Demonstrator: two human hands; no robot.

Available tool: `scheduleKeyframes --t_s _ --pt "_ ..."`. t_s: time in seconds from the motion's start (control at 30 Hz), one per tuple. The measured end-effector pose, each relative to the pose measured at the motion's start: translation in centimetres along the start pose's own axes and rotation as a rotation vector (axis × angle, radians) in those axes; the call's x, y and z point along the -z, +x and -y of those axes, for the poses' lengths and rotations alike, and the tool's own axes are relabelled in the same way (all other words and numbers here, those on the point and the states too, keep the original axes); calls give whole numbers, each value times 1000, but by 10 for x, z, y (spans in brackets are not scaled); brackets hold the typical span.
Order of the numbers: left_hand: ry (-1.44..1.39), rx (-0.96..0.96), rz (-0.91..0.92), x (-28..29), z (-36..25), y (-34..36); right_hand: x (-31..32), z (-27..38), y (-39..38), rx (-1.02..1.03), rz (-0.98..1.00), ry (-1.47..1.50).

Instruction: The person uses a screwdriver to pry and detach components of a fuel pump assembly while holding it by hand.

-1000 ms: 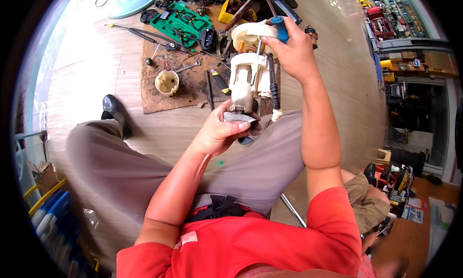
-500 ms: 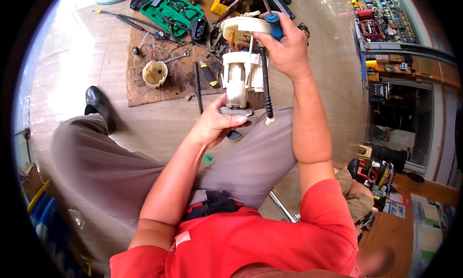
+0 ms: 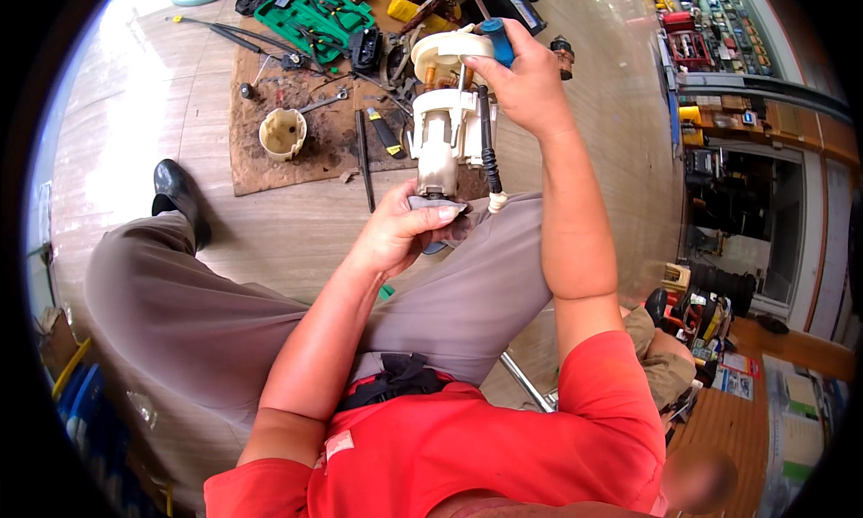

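Both my hands hold a white fuel pump module (image 3: pixel 437 163) upright above my right thigh. At its lower end, my left hand (image 3: pixel 404 226) is closed around a grey flat piece (image 3: pixel 435 204) under the pump body. My right hand (image 3: pixel 530 79) grips the round white top flange (image 3: pixel 433 58), thumb on its rim, along with a blue-handled screwdriver (image 3: pixel 496 42). Metal rods and orange-brown parts show between flange and body. Beside the body hangs a black corrugated hose (image 3: pixel 488 150) with a pale end.
On a stained cardboard sheet (image 3: pixel 247 163) lie a cream cup (image 3: pixel 282 134), a wrench (image 3: pixel 324 101), a utility knife (image 3: pixel 385 133) and a black rod (image 3: pixel 365 163). Behind are a green tool case (image 3: pixel 301 19) and a yellow tray (image 3: pixel 404 10). Another person's leg (image 3: pixel 665 365) is at right.
The flange and the pump body have come closer together, narrowing the gap between them. The hose end has risen. The screwdriver handle has shifted left and tilted.
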State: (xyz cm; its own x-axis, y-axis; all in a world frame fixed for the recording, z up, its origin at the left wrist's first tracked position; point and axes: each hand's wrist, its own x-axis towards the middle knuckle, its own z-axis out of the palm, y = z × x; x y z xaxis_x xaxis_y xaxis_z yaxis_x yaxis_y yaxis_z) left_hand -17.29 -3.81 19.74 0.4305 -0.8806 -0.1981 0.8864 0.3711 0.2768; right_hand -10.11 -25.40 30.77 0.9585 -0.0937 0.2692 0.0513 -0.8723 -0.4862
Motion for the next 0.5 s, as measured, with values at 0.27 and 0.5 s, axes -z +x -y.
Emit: scheduleKeyframes --t_s 0.27,0.5 --pt "28 7 18 -3 -1 -1 -2 -8 0 -21 29 -5" --pt "32 2 2 -1 0 2 -7 -19 -1 -64 63 -22"
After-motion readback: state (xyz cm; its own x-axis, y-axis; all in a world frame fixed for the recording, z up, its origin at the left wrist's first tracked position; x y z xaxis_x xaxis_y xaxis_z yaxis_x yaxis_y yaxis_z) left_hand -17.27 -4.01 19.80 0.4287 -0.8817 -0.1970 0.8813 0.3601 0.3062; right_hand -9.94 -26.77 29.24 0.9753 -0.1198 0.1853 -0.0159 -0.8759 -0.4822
